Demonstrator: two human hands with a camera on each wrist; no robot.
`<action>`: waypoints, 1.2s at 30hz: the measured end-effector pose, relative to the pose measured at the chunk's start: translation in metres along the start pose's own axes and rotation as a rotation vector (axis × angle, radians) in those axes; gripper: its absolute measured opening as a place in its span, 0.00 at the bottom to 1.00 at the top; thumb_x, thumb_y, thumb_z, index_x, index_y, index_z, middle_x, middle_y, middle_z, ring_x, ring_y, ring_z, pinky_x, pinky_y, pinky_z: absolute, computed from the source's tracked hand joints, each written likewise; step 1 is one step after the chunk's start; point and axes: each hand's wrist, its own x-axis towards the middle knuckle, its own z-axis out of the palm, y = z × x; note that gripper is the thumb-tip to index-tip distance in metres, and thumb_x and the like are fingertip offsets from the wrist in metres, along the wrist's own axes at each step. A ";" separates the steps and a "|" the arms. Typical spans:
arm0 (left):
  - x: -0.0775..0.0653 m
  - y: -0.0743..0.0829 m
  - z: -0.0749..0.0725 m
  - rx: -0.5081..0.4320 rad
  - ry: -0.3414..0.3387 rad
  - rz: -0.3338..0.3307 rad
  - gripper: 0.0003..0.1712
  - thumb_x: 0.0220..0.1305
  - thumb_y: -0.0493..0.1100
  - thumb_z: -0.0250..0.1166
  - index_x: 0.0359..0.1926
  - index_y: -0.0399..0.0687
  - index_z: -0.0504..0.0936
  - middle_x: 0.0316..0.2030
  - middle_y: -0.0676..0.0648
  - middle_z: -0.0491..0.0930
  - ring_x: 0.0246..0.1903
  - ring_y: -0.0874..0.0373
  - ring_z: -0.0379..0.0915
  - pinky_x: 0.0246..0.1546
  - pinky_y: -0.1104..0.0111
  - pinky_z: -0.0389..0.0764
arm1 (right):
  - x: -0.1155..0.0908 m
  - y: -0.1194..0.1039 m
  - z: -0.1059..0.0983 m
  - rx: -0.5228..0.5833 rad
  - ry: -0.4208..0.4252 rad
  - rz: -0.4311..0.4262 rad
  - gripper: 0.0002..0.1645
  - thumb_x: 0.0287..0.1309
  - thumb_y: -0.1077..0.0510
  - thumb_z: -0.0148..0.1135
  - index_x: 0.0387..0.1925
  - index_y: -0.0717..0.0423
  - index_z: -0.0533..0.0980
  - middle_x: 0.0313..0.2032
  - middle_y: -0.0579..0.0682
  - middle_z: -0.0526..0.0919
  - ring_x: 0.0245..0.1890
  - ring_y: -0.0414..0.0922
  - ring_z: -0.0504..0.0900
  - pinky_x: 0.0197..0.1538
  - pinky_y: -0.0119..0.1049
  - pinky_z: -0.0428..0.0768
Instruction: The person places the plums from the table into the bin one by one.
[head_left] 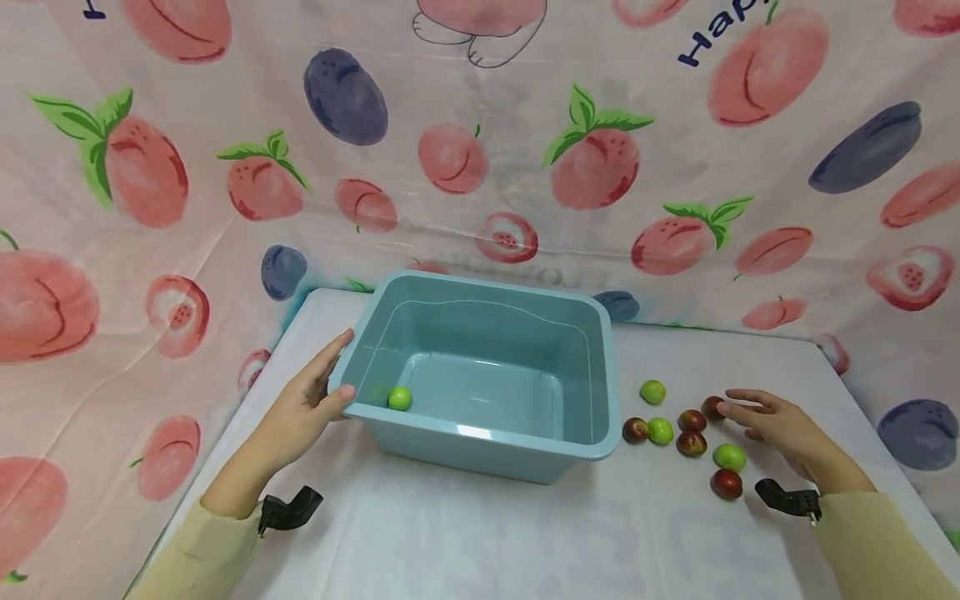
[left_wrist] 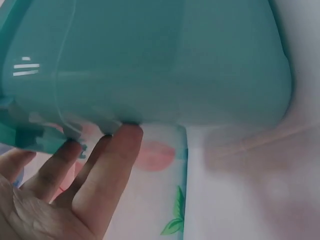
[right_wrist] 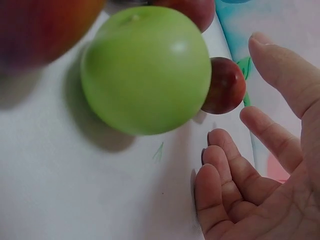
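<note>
A light blue plastic basin (head_left: 480, 450) stands on the white-covered table, with one small round green fruit (head_left: 400, 398) lying inside at its near left. My left hand (head_left: 311, 398) rests against the basin's left side, thumb and fingertips touching the rim and outer wall. In the left wrist view, the left fingers (left_wrist: 107, 175) reach the wall fairly straight. To the right, my right hand (head_left: 780, 429) reaches over a dark red plum (head_left: 713, 407), fingertips beside it. The right wrist view shows the right fingers (right_wrist: 227, 170) spread and a large-looking green fruit (right_wrist: 145, 70) close to the camera.
Several more red plums (head_left: 692, 443) and green fruits (head_left: 730, 457) lie loose between the basin and my right hand. A fruit-printed cloth (head_left: 480, 100) hangs behind the table. Each wrist carries a black camera mount (head_left: 288, 508).
</note>
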 end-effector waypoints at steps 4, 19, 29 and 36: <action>0.000 -0.001 -0.003 0.002 -0.019 0.011 0.46 0.65 0.39 0.63 0.76 0.63 0.48 0.73 0.46 0.52 0.66 0.43 0.57 0.47 0.68 0.79 | 0.000 0.001 -0.001 -0.007 0.000 -0.004 0.58 0.59 0.28 0.53 0.74 0.61 0.47 0.69 0.72 0.49 0.61 0.72 0.60 0.57 0.73 0.57; 0.006 0.005 0.005 0.202 0.031 -0.039 0.49 0.62 0.45 0.68 0.75 0.74 0.49 0.67 0.42 0.64 0.61 0.44 0.66 0.44 0.58 0.80 | 0.002 0.005 0.000 -0.027 0.037 -0.032 0.56 0.59 0.29 0.55 0.72 0.64 0.52 0.68 0.73 0.52 0.62 0.70 0.59 0.60 0.67 0.61; 0.005 0.002 0.004 -0.002 -0.030 0.030 0.43 0.69 0.38 0.59 0.77 0.61 0.46 0.62 0.36 0.66 0.58 0.43 0.67 0.51 0.72 0.75 | 0.010 0.009 0.005 -0.030 0.060 -0.065 0.54 0.58 0.30 0.57 0.69 0.65 0.58 0.67 0.71 0.57 0.62 0.67 0.59 0.60 0.62 0.65; 0.006 0.004 0.006 -0.097 -0.047 0.022 0.42 0.70 0.35 0.55 0.77 0.59 0.46 0.69 0.36 0.57 0.63 0.39 0.60 0.51 0.69 0.76 | 0.012 0.011 0.005 -0.044 0.062 -0.061 0.53 0.57 0.30 0.57 0.68 0.65 0.59 0.66 0.71 0.59 0.62 0.66 0.59 0.59 0.61 0.67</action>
